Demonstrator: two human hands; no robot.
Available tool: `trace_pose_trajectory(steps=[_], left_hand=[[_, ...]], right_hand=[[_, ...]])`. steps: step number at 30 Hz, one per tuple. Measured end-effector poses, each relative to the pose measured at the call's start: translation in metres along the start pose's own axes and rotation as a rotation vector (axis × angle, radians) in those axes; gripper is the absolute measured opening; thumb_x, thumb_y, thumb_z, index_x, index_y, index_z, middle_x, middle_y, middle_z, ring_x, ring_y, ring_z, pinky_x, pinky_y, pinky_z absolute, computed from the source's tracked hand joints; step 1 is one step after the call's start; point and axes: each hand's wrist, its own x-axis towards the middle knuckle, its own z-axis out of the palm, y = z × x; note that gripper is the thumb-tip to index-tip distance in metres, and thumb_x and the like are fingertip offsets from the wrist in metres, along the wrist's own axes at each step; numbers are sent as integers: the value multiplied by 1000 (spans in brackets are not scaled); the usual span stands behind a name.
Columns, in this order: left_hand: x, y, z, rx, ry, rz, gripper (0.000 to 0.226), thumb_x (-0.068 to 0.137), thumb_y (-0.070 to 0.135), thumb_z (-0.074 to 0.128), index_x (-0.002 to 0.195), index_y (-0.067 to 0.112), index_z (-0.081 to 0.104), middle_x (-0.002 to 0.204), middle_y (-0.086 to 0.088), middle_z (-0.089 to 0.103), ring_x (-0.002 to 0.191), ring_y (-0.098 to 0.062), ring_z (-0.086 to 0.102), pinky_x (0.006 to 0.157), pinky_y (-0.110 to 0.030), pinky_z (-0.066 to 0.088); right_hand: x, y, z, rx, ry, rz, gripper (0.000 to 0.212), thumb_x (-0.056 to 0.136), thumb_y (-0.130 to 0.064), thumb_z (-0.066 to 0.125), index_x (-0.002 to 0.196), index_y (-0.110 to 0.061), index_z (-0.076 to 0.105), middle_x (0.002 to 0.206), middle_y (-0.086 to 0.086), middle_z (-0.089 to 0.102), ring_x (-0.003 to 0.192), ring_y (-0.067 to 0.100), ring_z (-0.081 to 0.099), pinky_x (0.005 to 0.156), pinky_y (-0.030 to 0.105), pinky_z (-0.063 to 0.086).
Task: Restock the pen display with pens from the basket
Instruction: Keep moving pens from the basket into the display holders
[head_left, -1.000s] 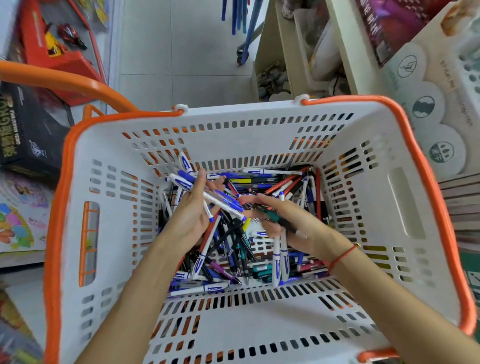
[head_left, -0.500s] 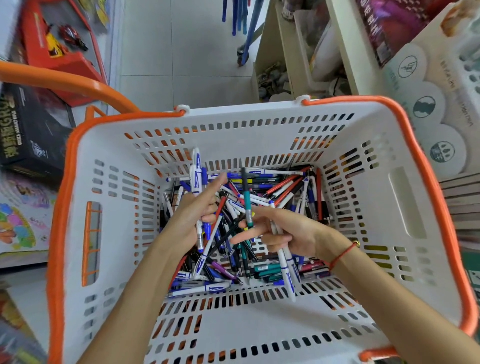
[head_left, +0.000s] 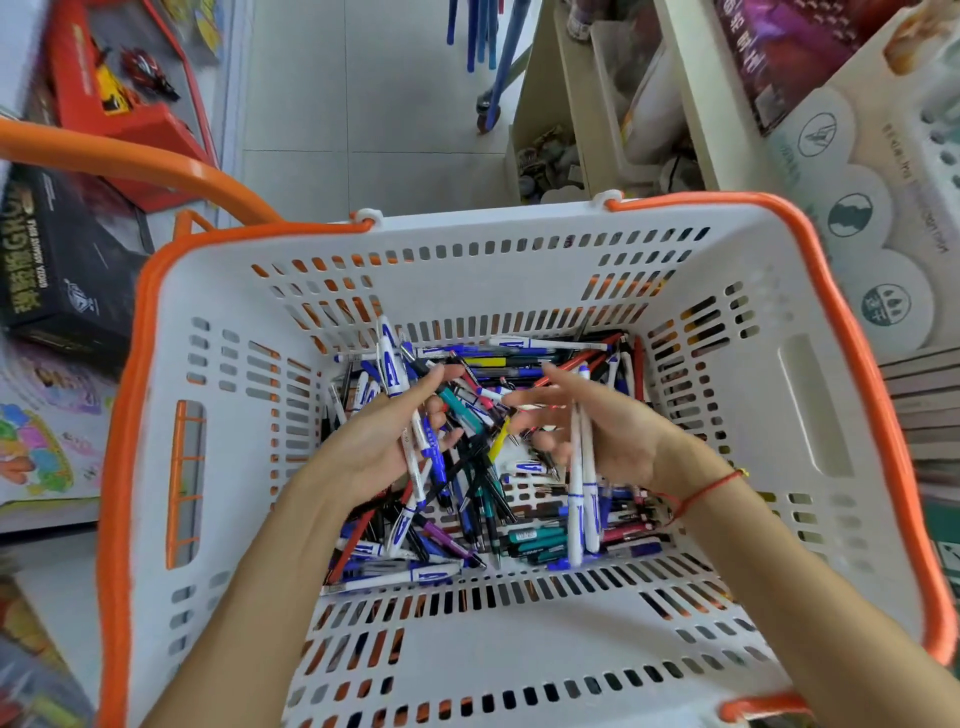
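Observation:
A white plastic basket (head_left: 519, 639) with an orange rim fills the view; a heap of mixed pens (head_left: 467, 499) lies at its bottom. Both my hands are down inside it. My left hand (head_left: 384, 447) grips a bunch of white-and-blue pens (head_left: 390, 364) that stick up past its fingers toward the far wall. My right hand (head_left: 608, 426) holds two white-and-blue pens (head_left: 582, 509) that hang down from its palm, its fingers spread toward the left hand. The fingertips of the two hands are close together over the heap.
An orange basket handle (head_left: 135, 161) arcs at upper left over toy boxes (head_left: 62, 260). A cream shelf unit (head_left: 597, 104) and a white display with round logos (head_left: 852, 218) stand at upper right. Stacked books (head_left: 924, 410) lie right of the basket. Tiled floor (head_left: 363, 104) lies beyond.
The left hand has turned its bunch of pens upright and gathered it tighter. The right hand has passed the teal pen across and now holds two white pens pointing down.

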Motion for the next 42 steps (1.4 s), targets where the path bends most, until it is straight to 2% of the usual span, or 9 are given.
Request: trace_pose_trajectory(steps=[3, 5, 10, 14, 18, 23, 28, 34, 42], left_hand=[[-2, 2, -4, 48, -36, -4, 26, 96, 30, 53, 102, 16, 74, 90, -9, 67, 84, -19, 65, 80, -35, 58], [-1, 2, -4, 126, -28, 15, 29, 98, 33, 49, 99, 15, 72, 106, -8, 69, 95, -22, 64, 86, -38, 54], [1, -1, -1, 152, -28, 61, 23, 99, 24, 49, 94, 10, 65, 79, -4, 66, 73, -12, 66, 74, -29, 58], [5, -6, 0, 307, 63, 74, 24, 97, 32, 53, 88, 12, 62, 57, 6, 33, 49, -7, 32, 47, -19, 41], [3, -6, 1, 318, 69, -8, 28, 93, 38, 59, 78, 14, 58, 54, 6, 38, 44, -6, 32, 41, -17, 34], [0, -6, 7, 102, -19, -56, 27, 97, 31, 54, 80, 11, 62, 96, -12, 74, 78, -19, 73, 64, -30, 61], [0, -11, 10, 59, 3, -29, 35, 102, 30, 44, 121, 7, 63, 115, -17, 70, 101, -26, 71, 74, -31, 61], [-1, -16, 29, -164, 30, 14, 31, 99, 31, 48, 108, 7, 66, 98, -14, 74, 84, -22, 73, 72, -35, 61], [-3, -18, 28, -188, 7, 115, 36, 101, 35, 43, 102, 10, 69, 99, -6, 74, 92, -18, 72, 75, -34, 60]], right_hand=[[0, -2, -9, 162, -5, -49, 55, 101, -45, 37, 90, -3, 70, 87, 13, 69, 73, 20, 69, 69, 29, 60], [2, 1, -13, 99, -18, -44, 59, 101, -49, 34, 83, -8, 73, 83, 7, 68, 76, 18, 66, 71, 30, 57], [10, 5, -14, -111, -16, -26, 64, 103, -49, 26, 65, -12, 60, 53, 0, 31, 47, 11, 26, 49, 23, 20], [12, 6, -12, -193, 29, -102, 66, 105, -42, 30, 54, -12, 60, 43, -2, 25, 40, 11, 18, 43, 22, 14], [11, 3, -7, -243, 11, -168, 68, 104, -42, 33, 46, -14, 57, 40, -2, 22, 39, 12, 14, 43, 24, 12], [7, 8, 8, -248, 265, -446, 59, 105, -35, 37, 56, -9, 58, 39, -3, 36, 36, 9, 27, 40, 17, 24], [0, 18, 33, -40, 705, -824, 48, 106, -30, 35, 70, -14, 63, 49, -7, 56, 42, 3, 42, 42, 14, 32], [15, 49, 40, -723, 520, -1054, 17, 103, -33, 44, 95, -18, 47, 70, -4, 65, 53, 11, 62, 44, 37, 50], [4, 49, 28, -1092, 363, -1148, 30, 90, -41, 65, 99, -13, 57, 94, -13, 61, 72, -3, 52, 64, 13, 46]])
